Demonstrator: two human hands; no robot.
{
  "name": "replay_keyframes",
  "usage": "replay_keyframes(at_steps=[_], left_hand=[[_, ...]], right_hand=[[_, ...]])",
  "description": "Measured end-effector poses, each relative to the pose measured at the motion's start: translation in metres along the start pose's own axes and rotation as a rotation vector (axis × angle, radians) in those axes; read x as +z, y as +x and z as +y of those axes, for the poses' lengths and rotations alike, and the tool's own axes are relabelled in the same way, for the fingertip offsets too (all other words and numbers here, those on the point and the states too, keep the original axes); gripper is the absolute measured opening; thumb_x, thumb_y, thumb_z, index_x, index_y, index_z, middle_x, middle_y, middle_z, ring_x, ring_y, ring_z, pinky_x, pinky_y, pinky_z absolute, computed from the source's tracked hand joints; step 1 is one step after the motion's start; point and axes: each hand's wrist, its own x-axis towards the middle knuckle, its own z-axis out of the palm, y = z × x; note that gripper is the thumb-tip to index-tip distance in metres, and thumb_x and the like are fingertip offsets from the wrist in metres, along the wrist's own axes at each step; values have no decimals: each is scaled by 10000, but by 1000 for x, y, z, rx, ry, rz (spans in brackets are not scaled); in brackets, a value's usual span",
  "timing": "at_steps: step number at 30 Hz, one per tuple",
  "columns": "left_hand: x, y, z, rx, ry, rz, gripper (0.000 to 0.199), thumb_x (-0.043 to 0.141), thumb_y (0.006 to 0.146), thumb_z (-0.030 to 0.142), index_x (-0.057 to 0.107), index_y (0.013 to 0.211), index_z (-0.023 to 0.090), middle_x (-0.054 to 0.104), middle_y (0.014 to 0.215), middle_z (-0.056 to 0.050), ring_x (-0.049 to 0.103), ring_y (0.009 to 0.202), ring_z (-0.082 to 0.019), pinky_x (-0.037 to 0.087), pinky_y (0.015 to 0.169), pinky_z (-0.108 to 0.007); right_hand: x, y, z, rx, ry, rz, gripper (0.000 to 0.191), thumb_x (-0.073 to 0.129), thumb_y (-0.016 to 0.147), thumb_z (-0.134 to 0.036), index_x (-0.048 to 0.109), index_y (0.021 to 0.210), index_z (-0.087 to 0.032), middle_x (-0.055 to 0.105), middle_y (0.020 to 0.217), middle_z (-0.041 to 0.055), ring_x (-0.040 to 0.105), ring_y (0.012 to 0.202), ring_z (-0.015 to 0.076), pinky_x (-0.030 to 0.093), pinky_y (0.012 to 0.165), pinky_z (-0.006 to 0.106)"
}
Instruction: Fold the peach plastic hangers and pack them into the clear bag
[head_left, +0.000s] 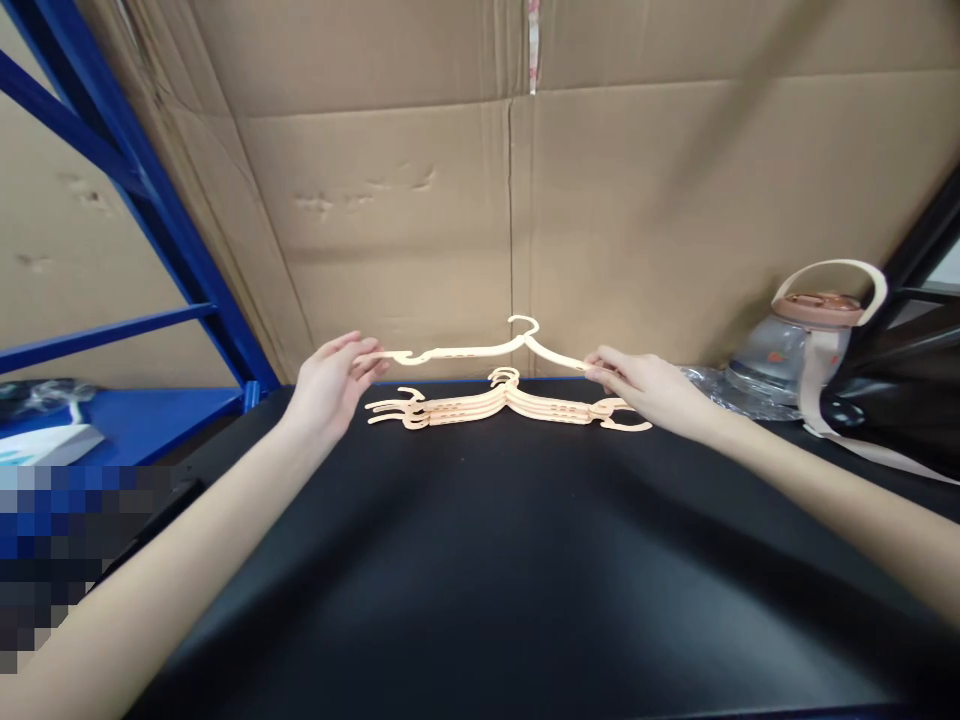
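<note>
A cream-coloured hanger (480, 351) is held up by its two ends, its hook pointing upward. My left hand (330, 385) pinches the left end between thumb and fingers. The right end is gripped by my right hand (634, 385). Just below and behind my hands, a stack of several similar hangers (465, 407) lies on the black table (465, 560) near its far edge, hooks facing the cardboard. My fingers cover both tips of the held hanger.
Tall cardboard (390, 200) stands behind the table. On the right are a clear bottle (772, 350) with a strap and handle, crumpled plastic (712, 385) and a black bag (900, 380). Blue metal framing (161, 240) rises at the left, beside a blue shelf (157, 410) holding a packet.
</note>
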Motion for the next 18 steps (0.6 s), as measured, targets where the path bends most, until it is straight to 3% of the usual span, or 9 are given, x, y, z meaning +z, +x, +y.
replay_keyframes(at_steps=[2, 4, 7, 9, 13, 18], left_hand=[[-8, 6, 6, -16, 101, -51, 161, 690, 637, 97, 623, 776, 142, 650, 734, -25, 625, 716, -139, 505, 745, -262], [-14, 12, 11, 16, 351, -153, 197, 758, 589, 182, 672, 763, 148, 674, 728, -32, 619, 717, -164, 482, 732, -269], [-19, 25, 16, 125, 896, -431, 242, 733, 621, 372, 703, 781, 192, 708, 748, -22, 629, 763, -211, 452, 756, -292], [-20, 34, 17, 184, 1126, -607, 281, 666, 671, 449, 711, 806, 208, 726, 813, -27, 636, 823, -236, 437, 778, -302], [-19, 47, 7, 215, 1238, -813, 382, 558, 747, 539, 702, 912, 226, 722, 927, -24, 628, 893, -232, 430, 779, -274], [-22, 55, -10, 299, 1330, -876, 398, 532, 764, 555, 703, 904, 224, 708, 962, -32, 611, 925, -224, 412, 806, -262]], right_hand=[[4, 7, -1, 0, -45, 4, 265, 356, 939, -441, 548, 946, -258, 557, 613, -27, 533, 591, 161, 324, 561, 247], [11, 12, -1, -15, -56, 20, 261, 370, 936, -433, 555, 932, -249, 557, 607, -21, 530, 578, 163, 313, 553, 248], [24, 20, 0, -59, -31, 33, 243, 410, 923, -425, 552, 920, -227, 571, 620, -6, 531, 577, 172, 315, 560, 257], [32, 25, 1, -82, 1, 29, 237, 429, 914, -419, 543, 929, -212, 589, 646, 8, 542, 600, 178, 332, 575, 263], [42, 31, 5, -98, 52, 22, 230, 393, 925, -366, 542, 893, -194, 610, 709, 30, 555, 639, 173, 366, 608, 266], [48, 31, 8, -137, 110, 19, 170, 410, 903, -277, 540, 852, -180, 605, 859, 51, 555, 755, 165, 389, 701, 269]])
